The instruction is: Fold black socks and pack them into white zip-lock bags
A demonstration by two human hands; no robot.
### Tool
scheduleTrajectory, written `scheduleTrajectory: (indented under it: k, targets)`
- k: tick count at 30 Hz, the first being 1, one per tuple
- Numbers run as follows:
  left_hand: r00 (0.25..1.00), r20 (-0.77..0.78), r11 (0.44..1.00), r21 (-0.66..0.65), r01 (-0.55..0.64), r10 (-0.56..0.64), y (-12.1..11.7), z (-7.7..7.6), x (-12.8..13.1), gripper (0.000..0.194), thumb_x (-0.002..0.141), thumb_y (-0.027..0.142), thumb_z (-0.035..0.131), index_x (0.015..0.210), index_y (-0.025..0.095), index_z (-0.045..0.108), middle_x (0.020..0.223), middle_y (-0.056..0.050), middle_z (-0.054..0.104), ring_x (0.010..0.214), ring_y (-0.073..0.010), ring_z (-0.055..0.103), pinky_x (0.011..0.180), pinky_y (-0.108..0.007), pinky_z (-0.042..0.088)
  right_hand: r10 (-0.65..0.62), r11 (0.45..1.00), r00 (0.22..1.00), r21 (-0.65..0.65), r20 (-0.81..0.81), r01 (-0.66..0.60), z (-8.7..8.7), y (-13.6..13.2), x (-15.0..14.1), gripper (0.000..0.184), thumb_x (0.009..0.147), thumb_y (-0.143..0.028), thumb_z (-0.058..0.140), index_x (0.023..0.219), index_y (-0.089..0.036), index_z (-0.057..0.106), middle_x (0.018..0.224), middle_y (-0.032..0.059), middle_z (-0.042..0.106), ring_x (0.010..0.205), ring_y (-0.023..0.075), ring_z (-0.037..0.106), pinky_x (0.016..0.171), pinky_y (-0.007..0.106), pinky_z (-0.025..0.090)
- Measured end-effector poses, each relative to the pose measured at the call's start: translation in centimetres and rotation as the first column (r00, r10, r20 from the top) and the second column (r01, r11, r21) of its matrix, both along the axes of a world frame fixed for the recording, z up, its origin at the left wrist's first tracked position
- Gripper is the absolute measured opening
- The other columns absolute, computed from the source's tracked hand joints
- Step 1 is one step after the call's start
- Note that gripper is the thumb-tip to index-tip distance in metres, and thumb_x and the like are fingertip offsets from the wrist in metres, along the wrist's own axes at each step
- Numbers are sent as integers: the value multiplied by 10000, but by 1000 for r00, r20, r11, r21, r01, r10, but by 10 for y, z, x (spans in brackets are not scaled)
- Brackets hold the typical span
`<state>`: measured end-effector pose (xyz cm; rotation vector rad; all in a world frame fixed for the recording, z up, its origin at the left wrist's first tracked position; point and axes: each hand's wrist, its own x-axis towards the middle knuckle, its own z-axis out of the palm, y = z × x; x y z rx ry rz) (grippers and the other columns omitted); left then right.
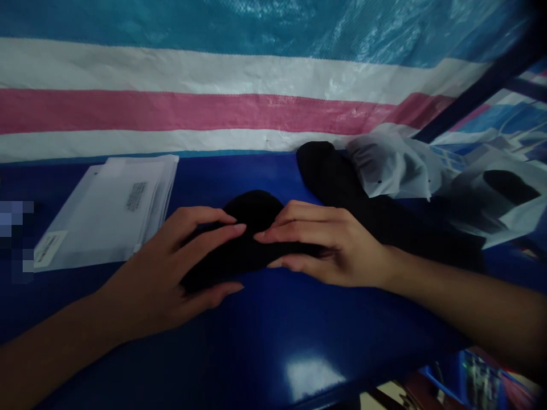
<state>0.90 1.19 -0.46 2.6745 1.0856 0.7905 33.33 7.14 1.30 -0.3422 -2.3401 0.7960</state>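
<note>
A black sock point(252, 213) lies on the glossy blue table point(273, 330) in the middle of the head view. My left hand point(171, 267) curls around its near left end, thumb under and fingers over the fabric. My right hand point(325, 242) lies over its right part, fingers pressed together on the cloth, fingertips meeting those of the left hand. Behind my right hand, more black socks point(337, 176) stretch off to the right.
A stack of clear plastic bags with white labels point(111, 210) lies at the left. Crumpled clear bags point(397, 162), one holding something black, sit at the right. A striped blue, white and pink tarp point(213, 108) hangs behind the table.
</note>
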Motion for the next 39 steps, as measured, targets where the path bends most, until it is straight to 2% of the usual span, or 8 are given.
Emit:
scheduleTrajectory:
  k: [8, 13, 17, 22, 26, 29, 35, 39]
  targets:
    - [999, 14, 999, 25, -38, 38, -2, 2, 2, 583, 1093, 463, 752, 1645, 339, 612, 1439, -91, 764, 1168, -281, 811, 1025, -400, 712, -42, 969, 998, -241, 52, 53, 3, 6, 3, 376, 1053, -305, 874, 1402, -173, 822, 1012, 39, 816, 803, 120, 765, 733, 222, 596]
    - [999, -31, 999, 2, -41, 41, -3, 9, 3, 526, 1118, 396, 699, 1628, 312, 601, 1419, -74, 782, 1124, -257, 832, 962, -361, 731, -60, 996, 998, 61, -19, 61, -3, 1, 1, 445, 1118, -267, 777, 1552, -171, 738, 1254, 139, 808, 1130, 214, 801, 985, 348, 667]
    - [996, -63, 998, -17, -68, 66, -3, 9, -1, 509, 1133, 424, 676, 1625, 318, 600, 1427, -48, 780, 1105, -235, 838, 958, -333, 719, -6, 936, 1000, 351, 2, 5, -4, -1, -1, 461, 1103, -366, 808, 1515, -168, 752, 1518, 207, 736, 1440, 317, 719, 1224, 526, 600]
    - [995, 3, 989, -108, -99, 100, 0, 5, -2, 574, 1094, 619, 708, 1597, 355, 627, 1348, -44, 822, 1007, -248, 856, 724, -295, 693, 12, 968, 998, 247, 68, -29, -4, 1, -3, 478, 1115, -352, 789, 1537, -137, 728, 1521, 210, 740, 1470, 273, 720, 1237, 421, 606]
    - [994, 23, 993, -39, -108, 108, -2, 2, 3, 652, 1092, 587, 733, 1662, 325, 555, 1499, -100, 737, 1270, -313, 796, 1025, -405, 716, 4, 993, 1000, 118, 25, -7, 0, 0, -3, 493, 1083, -309, 831, 1533, -129, 738, 1457, 195, 782, 1402, 261, 760, 1206, 376, 618]
    - [999, 11, 997, 63, -46, 45, -4, -1, 5, 761, 1083, 488, 780, 1746, 316, 448, 1639, -135, 624, 1493, -365, 656, 1289, -543, 582, -44, 998, 998, 45, 47, 42, 3, -2, -3, 531, 1081, -295, 837, 1564, -117, 710, 1425, 181, 802, 1320, 239, 797, 1148, 332, 636]
    - [999, -39, 998, 55, -14, 17, -2, -5, 6, 650, 1146, 346, 678, 1743, 256, 437, 1633, -142, 635, 1467, -311, 673, 1262, -473, 601, -114, 991, 991, 76, 72, 109, 1, 0, -4, 497, 1086, -395, 831, 1515, -161, 738, 1192, 115, 857, 1065, 231, 806, 977, 376, 675]
    - [994, -70, 997, 20, -77, 78, -3, -1, 6, 588, 1151, 410, 649, 1694, 263, 478, 1600, -126, 661, 1403, -307, 719, 1224, -438, 619, -91, 962, 996, 262, 18, 83, -4, 4, -4, 582, 1057, -427, 864, 1539, -136, 715, 1370, 192, 808, 1293, 316, 748, 1151, 521, 626]
